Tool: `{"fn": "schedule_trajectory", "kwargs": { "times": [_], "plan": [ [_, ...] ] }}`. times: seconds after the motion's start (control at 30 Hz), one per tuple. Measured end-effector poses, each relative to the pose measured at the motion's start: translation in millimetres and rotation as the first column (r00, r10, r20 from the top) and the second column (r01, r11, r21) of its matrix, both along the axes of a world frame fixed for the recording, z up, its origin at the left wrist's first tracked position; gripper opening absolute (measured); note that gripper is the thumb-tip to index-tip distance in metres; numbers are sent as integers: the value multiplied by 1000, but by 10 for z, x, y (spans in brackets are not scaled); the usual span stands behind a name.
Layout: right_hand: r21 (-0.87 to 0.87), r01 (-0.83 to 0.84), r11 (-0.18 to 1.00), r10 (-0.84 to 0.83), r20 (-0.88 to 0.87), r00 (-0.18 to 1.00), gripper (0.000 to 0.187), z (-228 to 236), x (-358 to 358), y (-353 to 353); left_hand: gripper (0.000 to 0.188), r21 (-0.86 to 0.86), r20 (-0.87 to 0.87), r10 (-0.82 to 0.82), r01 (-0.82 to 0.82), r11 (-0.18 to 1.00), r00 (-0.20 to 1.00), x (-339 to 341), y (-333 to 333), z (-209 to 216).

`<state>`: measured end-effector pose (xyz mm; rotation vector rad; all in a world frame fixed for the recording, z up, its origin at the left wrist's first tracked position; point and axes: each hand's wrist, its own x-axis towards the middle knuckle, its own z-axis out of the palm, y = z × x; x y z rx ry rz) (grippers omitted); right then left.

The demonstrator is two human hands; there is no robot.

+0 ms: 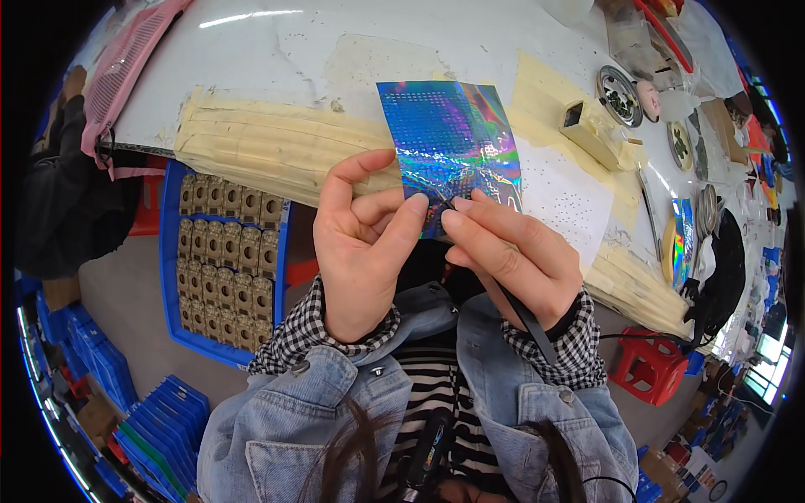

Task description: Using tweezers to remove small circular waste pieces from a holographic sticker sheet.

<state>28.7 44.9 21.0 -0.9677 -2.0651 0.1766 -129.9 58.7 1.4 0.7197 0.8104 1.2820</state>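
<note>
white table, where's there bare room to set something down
Mostly bare: the white table between the pink mesh piece, the beige taped edge and the held-up shiny blue sheet. Crowded: the right side, with dotted paper, cream box and round metal dish.

coloured lettering [432,453], on a black elongated device [428,461] at the chest, too small to read

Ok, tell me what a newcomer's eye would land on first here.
Most likely the shiny rainbow-coloured sheet near the middle, held in the left hand, with the right hand at its lower edge holding a slim dark tool. Next, perhaps, the blue tray to the left, with its rows of patterned tan pieces, then the red stool at lower right.
</note>
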Motion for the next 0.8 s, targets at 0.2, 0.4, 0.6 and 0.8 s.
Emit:
{"fn": "schedule_trajectory", "kwargs": {
  "times": [0.2,0.4,0.6,0.8],
  "plan": [
    [57,152,987,-158,133,978,31,128,258,-148,43,-16,8,29,-29,999,1000,18,-3,5],
    [100,339,935,-351,361,864,30,138,677,-321,43,0,-2,67,-67,998,998,40,-8,-18],
    [43,313,949,-301,422,855,29,121,703,-306,42,2,-3,83,-83,997,997,55,-8,-26],
    [-29,292,956,-245,467,850,28,190,676,-265,41,5,2,84,-84,996,996,54,-9,-26]
  ]
}}
